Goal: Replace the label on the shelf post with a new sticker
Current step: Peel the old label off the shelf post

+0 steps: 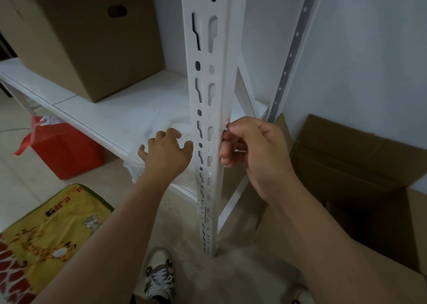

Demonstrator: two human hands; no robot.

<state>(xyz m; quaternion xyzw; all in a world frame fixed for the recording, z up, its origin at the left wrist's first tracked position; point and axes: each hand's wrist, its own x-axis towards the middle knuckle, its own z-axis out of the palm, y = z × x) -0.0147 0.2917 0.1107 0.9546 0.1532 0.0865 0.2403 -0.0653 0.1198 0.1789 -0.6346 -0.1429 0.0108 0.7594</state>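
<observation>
At lower left of the frame a red box [67, 151] sits on the floor under the shelf [97, 116], its contents unclear; above it, a closed cardboard box [87, 37] stands on the shelf. Centre frame, a white slotted shelf post [205, 95] rises from the tiled floor. The left hand [165, 152] rests spread on a clear plastic container [138, 165] — fingers relaxed. The right hand [251, 151] pinches a small label [227, 122] at the post's right edge. An opened cardboard box [358, 165] lies at right.

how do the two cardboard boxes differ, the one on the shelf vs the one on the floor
The shelf box stands on the white shelf, left of the post, with a handle hole in its side. The floor box sits right of the post with its flaps spread open. Both are plain brown cardboard.
</observation>
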